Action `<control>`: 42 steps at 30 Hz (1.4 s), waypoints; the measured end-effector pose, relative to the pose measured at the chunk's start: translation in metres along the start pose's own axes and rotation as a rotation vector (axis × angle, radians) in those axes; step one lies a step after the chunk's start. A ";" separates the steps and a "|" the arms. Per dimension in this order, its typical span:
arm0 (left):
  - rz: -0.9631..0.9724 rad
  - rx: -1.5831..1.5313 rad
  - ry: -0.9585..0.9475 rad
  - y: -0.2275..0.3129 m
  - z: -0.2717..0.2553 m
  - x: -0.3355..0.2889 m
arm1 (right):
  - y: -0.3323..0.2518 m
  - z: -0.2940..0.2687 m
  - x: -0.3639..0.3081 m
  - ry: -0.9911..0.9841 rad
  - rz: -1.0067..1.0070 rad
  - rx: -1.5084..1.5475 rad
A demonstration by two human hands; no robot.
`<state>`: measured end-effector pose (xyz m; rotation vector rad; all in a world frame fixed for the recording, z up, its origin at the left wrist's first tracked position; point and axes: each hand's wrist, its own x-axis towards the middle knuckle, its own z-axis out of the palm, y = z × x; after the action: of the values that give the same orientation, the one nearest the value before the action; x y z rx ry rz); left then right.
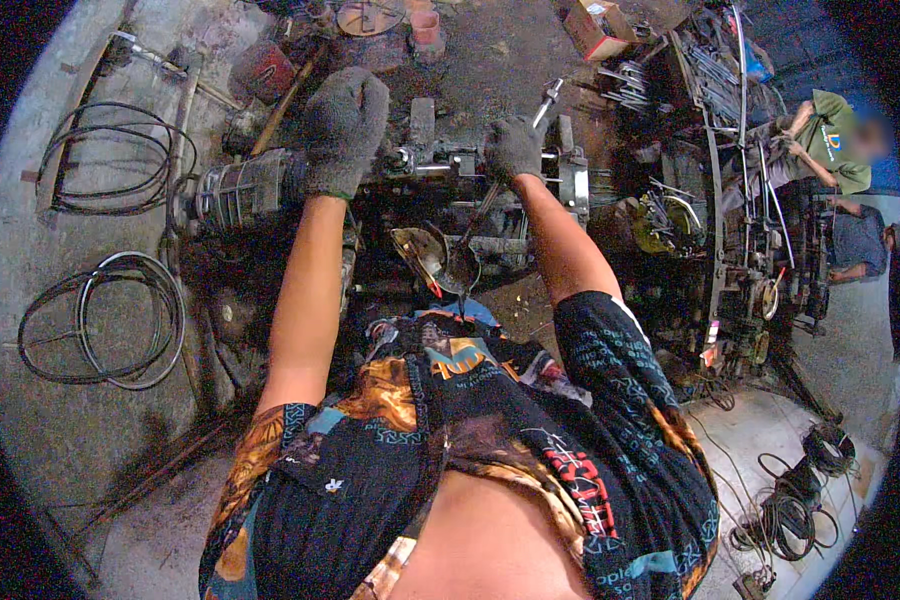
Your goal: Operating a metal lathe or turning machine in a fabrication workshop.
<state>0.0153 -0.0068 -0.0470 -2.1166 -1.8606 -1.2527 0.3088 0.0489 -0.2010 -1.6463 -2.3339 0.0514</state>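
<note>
Both my hands wear dark grey gloves and are over a greasy metal machine (435, 168) with a motor-like ribbed housing (250, 192) at its left end. My left hand (345, 130) is just right of that housing, its fingers bunched together; what they may hold is hidden. My right hand (513, 148) is closed at the machine's right part, around the lower end of a slanted metal lever (547, 103). Below the machine, a round dark pan (462, 270) and a worn metal scoop-like piece (417, 250) sit close to my clothing.
Coiled black cable (105, 160) and a second coil (120, 320) lie on the left floor. At the far side stand a red bucket (425, 30) and a cardboard box (598, 30). Metal rods (630, 85) and a long rack (715, 200) line the right, with two people (840, 145) beyond.
</note>
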 end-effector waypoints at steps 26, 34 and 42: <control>-0.156 -0.151 -0.054 0.011 -0.007 0.000 | -0.006 -0.009 -0.001 -0.054 0.010 -0.024; -0.104 -0.101 -0.057 0.010 -0.006 0.000 | -0.003 -0.001 -0.001 0.034 0.015 0.081; -0.021 -0.085 0.019 0.004 -0.004 -0.002 | -0.007 -0.009 0.000 0.015 -0.007 0.051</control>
<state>0.0166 -0.0112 -0.0439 -2.1235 -1.8590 -1.3753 0.3045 0.0448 -0.1908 -1.6094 -2.3076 0.0958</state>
